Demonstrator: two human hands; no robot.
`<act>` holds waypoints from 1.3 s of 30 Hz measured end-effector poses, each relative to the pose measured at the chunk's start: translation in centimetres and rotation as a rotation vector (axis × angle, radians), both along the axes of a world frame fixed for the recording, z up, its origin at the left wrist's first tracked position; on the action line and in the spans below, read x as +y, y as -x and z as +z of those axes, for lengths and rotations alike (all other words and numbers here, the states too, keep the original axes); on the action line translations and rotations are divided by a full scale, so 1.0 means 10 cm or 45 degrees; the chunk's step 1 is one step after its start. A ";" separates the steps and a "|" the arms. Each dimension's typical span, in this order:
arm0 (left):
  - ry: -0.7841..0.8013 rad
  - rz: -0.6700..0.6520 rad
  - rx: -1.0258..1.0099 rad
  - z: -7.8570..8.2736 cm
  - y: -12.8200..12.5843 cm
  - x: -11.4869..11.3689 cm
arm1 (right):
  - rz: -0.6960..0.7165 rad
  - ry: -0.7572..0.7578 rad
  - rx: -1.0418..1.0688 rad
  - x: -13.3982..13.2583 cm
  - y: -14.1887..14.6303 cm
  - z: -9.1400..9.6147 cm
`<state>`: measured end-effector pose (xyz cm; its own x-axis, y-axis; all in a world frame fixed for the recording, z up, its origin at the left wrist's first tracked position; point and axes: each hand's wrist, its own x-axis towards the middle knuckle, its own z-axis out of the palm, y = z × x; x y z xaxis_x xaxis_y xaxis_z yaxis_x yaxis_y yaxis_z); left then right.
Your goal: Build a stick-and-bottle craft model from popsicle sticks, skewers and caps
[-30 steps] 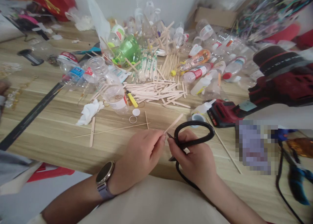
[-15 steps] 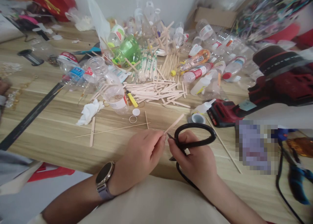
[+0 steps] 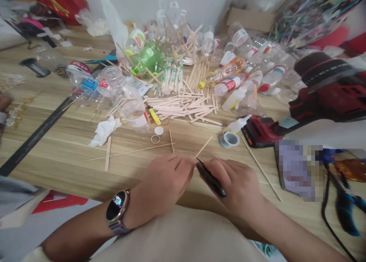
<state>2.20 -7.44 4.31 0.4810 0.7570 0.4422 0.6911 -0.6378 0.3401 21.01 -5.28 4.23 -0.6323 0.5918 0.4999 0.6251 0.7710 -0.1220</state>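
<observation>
Fingers (image 3: 188, 166) of my left hand (image 3: 166, 180) are pinched tight on the near end of a thin wooden stick (image 3: 204, 146), which angles up and away over the table (image 3: 71, 155). My right hand (image 3: 238, 182) is wrapped around black scissors (image 3: 211, 178), tip right up against the stick where I'm pinching it. A roll of tape (image 3: 229, 139) sits just beyond, and the big pile of craft sticks (image 3: 180, 106) is further back.

Open table nearer than the stick pile (image 3: 183, 106), clutter elsewhere
Nearer than the pile the table (image 3: 71, 155) is mostly bare, crossed by a thin skewer (image 3: 131, 152), up to the left hand (image 3: 164, 182) pinching a stick (image 3: 203, 147) and the right hand (image 3: 236, 184) gripping scissors (image 3: 211, 179). Clear bottles (image 3: 126, 98) stand left of the pile, a red drill (image 3: 260, 130) right, more bottles (image 3: 238, 34) behind.
</observation>
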 end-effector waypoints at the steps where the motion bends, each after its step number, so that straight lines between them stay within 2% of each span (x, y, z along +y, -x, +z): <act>1: 0.002 -0.014 0.024 0.00 0.00 0.00 | 0.035 0.005 -0.026 0.01 -0.01 0.02; 3: -0.027 -0.015 0.089 -0.01 0.00 -0.01 | -0.001 0.161 0.055 0.04 0.00 0.05; 6: -0.083 -0.002 0.205 -0.02 -0.01 -0.02 | -0.115 0.725 0.301 0.07 0.05 0.07; 7: -0.081 0.004 0.219 -0.02 -0.01 -0.03 | -0.134 0.829 0.343 0.07 0.06 0.07; 8: -0.064 0.009 0.209 -0.02 -0.01 -0.03 | -0.136 0.815 0.342 0.07 0.07 0.07; 9: -0.030 0.010 0.178 -0.02 0.00 -0.03 | -0.110 0.690 0.293 0.08 0.06 0.07; 12: 0.141 0.003 0.023 0.00 0.01 -0.01 | 0.081 0.054 -0.050 0.12 0.02 0.09; 14: 0.249 0.001 -0.089 0.01 0.01 0.01 | 0.204 -0.196 -0.245 0.16 -0.01 0.11; 17: 0.314 0.055 -0.147 0.02 -0.01 0.03 | 0.241 -0.323 -0.328 0.23 -0.04 0.11; 19: 0.287 0.094 -0.098 0.01 -0.02 0.03 | 0.242 -0.267 -0.293 0.25 -0.03 0.08; 21: 0.186 0.122 -0.027 -0.02 -0.03 0.03 | 0.179 -0.023 -0.139 0.26 0.00 0.05; 26: -0.135 0.151 0.180 -0.14 -0.04 0.05 | -0.147 0.967 0.542 0.18 0.15 0.02; 29: -0.300 0.137 0.284 -0.17 -0.02 0.08 | -0.229 1.453 0.832 0.14 0.23 0.02; 31: -0.347 0.113 0.297 -0.16 -0.01 0.09 | -0.227 1.698 0.905 0.14 0.25 0.02; 32: -0.329 0.098 0.287 -0.15 0.00 0.09 | -0.224 1.737 0.890 0.14 0.25 0.02; 33: -0.276 0.086 0.264 -0.13 0.01 0.09 | -0.226 1.674 0.842 0.15 0.23 0.02; 34: -0.198 0.078 0.227 -0.11 0.02 0.09 | -0.221 1.490 0.766 0.17 0.21 0.02; 35: -0.103 0.069 0.180 -0.08 0.03 0.09 | -0.188 1.203 0.650 0.20 0.17 0.01; 37: 0.090 0.040 0.083 0.00 0.04 0.08 | -0.037 0.477 0.324 0.26 0.09 0.01; 38: 0.179 0.035 0.050 0.04 0.04 0.08 | 0.096 0.189 0.131 0.29 0.04 0.02; 39: 0.262 0.037 0.037 0.07 0.04 0.08 | 0.183 0.003 -0.007 0.32 0.00 0.02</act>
